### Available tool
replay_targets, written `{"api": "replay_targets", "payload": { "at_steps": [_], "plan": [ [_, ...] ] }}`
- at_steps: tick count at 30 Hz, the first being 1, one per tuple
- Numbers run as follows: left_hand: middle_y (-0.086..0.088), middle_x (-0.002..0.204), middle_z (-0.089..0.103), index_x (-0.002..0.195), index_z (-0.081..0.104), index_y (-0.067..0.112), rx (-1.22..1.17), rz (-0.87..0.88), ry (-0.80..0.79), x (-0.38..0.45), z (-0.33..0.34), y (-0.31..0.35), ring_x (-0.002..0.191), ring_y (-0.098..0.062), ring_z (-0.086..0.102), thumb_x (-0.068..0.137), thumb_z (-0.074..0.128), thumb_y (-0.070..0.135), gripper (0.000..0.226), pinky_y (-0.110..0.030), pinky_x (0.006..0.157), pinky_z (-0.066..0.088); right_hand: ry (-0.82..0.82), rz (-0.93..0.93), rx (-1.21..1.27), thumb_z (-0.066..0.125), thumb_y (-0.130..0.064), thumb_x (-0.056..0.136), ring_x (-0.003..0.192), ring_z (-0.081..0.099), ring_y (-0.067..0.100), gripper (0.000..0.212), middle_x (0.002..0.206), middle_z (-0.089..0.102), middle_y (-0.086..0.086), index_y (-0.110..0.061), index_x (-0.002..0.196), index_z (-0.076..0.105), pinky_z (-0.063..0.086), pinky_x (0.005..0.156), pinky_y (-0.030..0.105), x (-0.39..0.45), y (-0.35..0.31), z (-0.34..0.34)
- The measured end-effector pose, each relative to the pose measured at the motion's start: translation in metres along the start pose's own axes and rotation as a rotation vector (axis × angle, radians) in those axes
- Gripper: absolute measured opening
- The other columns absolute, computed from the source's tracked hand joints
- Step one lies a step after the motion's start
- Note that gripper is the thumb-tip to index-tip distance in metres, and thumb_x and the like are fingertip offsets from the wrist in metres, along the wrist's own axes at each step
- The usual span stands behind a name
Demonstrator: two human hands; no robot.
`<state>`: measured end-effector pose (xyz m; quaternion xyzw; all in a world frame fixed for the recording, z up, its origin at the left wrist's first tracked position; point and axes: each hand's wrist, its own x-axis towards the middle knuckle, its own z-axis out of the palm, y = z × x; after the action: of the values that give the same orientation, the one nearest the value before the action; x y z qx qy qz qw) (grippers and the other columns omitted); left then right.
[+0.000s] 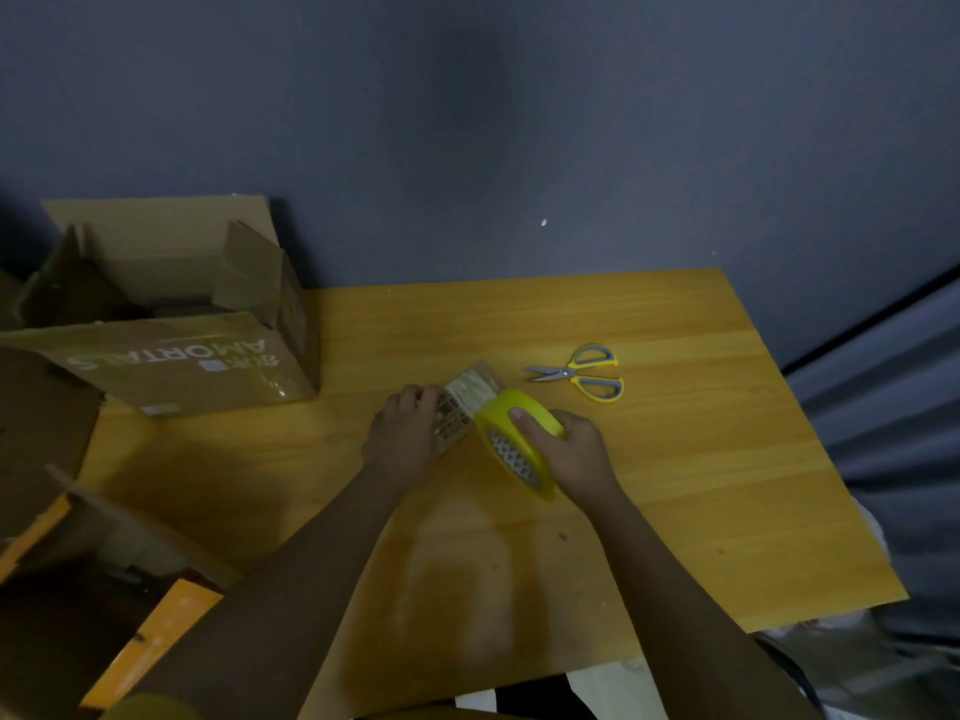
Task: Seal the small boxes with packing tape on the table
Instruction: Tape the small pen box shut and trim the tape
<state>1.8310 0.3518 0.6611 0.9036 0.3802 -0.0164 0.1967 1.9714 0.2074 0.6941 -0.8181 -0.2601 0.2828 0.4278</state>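
Spanning the wooden table (675,459), warm yellow boards meet a dark blue-grey wall (519,122).

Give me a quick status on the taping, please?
Left hand holds small box. Right hand grips tape roll, strip on box top. Scissors lie clear, beyond the hands.

- The large cardboard box (192,356) at the bench's far left carries pale capital letters on its near side, upside down to the camera; they seem to read "AMORTALS".
- Beside that word sit a few smaller characters and a pale square mark, too blurred to read.
- The small box (457,420) shows a printed grid pattern, illegible.
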Motion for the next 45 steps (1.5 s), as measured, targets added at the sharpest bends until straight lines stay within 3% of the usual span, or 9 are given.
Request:
{"api": "replay_targets", "payload": {
  "at_steps": [5, 9, 14, 19, 23, 31, 38, 42, 45],
  "plan": [
    [-0.010, 0.149, 0.034, 0.153, 0.014, 0.012, 0.322, -0.007, -0.027, -0.005, 0.017, -0.006, 0.128, -0.029, 0.042, 0.085, 0.035, 0.074, 0.094, -0.047, 0.100, 0.037, -0.087, -0.012, -0.074, 0.063, -0.050, 0.087, 0.062, 0.055, 0.014, 0.046, 0.068, 0.061, 0.008, -0.004, 0.079, 0.065, 0.040, 0.061, 0.032, 0.003, -0.014, 0.002],
    [-0.012, 0.136, 0.049, 0.150, 0.027, 0.015, 0.346, 0.019, 0.026, 0.002, 0.020, -0.016, 0.108, -0.033, 0.054, 0.090, 0.040, 0.065, 0.079, -0.045, 0.080, 0.047, -0.193, -0.036, 0.097, 0.065, -0.031, 0.091, 0.061, 0.047, 0.005, 0.030, 0.065, 0.053, 0.000, -0.004, 0.078, 0.067, 0.037, 0.061, 0.029, -0.007, 0.008, -0.010],
    [-0.017, 0.108, 0.063, 0.135, 0.053, 0.010, 0.363, 0.094, 0.042, 0.006, 0.021, -0.021, 0.080, -0.035, 0.062, 0.088, 0.037, 0.065, 0.074, -0.045, 0.061, 0.052, -0.077, 0.199, -0.256, 0.066, -0.057, 0.082, 0.058, 0.054, 0.013, 0.049, 0.050, 0.051, -0.002, -0.018, 0.054, 0.055, 0.037, 0.060, 0.033, -0.028, 0.063, -0.004],
    [-0.009, 0.144, 0.036, 0.154, 0.011, 0.019, 0.273, 0.061, -0.041, 0.010, 0.017, -0.024, 0.121, -0.031, 0.044, 0.093, 0.029, 0.066, 0.079, -0.043, 0.092, 0.039, -0.134, 0.315, -0.322, 0.052, -0.079, 0.075, 0.083, 0.062, 0.027, 0.062, 0.075, 0.059, 0.003, -0.018, 0.073, 0.057, 0.039, 0.067, 0.032, -0.020, 0.060, 0.003],
    [-0.008, 0.153, 0.022, 0.153, 0.002, 0.021, 0.273, 0.027, -0.056, 0.009, 0.014, -0.018, 0.137, -0.029, 0.026, 0.093, 0.032, 0.064, 0.080, -0.049, 0.111, 0.021, -0.203, 0.329, -0.260, 0.052, -0.076, 0.077, 0.103, 0.061, 0.024, 0.067, 0.105, 0.066, 0.004, -0.016, 0.102, 0.069, 0.045, 0.084, 0.035, -0.022, 0.063, -0.004],
    [-0.011, 0.158, 0.004, 0.153, -0.003, 0.016, 0.310, -0.079, -0.069, 0.000, 0.007, 0.005, 0.145, -0.029, 0.008, 0.094, 0.043, 0.053, 0.083, -0.055, 0.115, 0.002, -0.312, 0.282, -0.256, 0.050, -0.058, 0.091, 0.118, 0.054, 0.026, 0.060, 0.130, 0.057, 0.009, -0.012, 0.128, 0.058, 0.036, 0.085, 0.028, -0.022, 0.062, -0.019],
    [-0.022, 0.140, 0.040, 0.140, 0.042, 0.007, 0.160, 0.022, 0.155, -0.026, 0.017, 0.044, 0.128, -0.043, 0.038, 0.082, 0.057, 0.020, 0.061, -0.060, 0.109, 0.021, -0.037, 0.190, -0.089, 0.042, -0.042, 0.100, 0.097, 0.063, 0.033, 0.037, 0.095, 0.068, 0.013, -0.014, 0.087, 0.063, 0.048, 0.085, 0.039, 0.012, 0.069, -0.030],
    [-0.020, 0.125, 0.053, 0.126, 0.057, 0.009, 0.121, -0.001, 0.140, -0.034, 0.024, 0.081, 0.114, -0.041, 0.052, 0.077, 0.057, 0.023, 0.051, -0.059, 0.098, 0.038, -0.011, 0.091, -0.249, 0.049, -0.024, 0.099, 0.106, 0.059, 0.033, 0.025, 0.112, 0.065, 0.014, -0.008, 0.107, 0.064, 0.044, 0.085, 0.036, 0.050, 0.072, -0.039],
    [-0.017, 0.121, 0.052, 0.127, 0.055, 0.011, 0.066, -0.072, 0.153, -0.035, 0.023, 0.093, 0.110, -0.039, 0.050, 0.083, 0.055, 0.023, 0.045, -0.053, 0.095, 0.042, -0.142, -0.007, -0.519, 0.050, -0.016, 0.095, 0.122, 0.051, 0.033, 0.038, 0.134, 0.052, 0.015, -0.009, 0.132, 0.053, 0.044, 0.095, 0.040, 0.091, 0.076, -0.048]
  ]
}}
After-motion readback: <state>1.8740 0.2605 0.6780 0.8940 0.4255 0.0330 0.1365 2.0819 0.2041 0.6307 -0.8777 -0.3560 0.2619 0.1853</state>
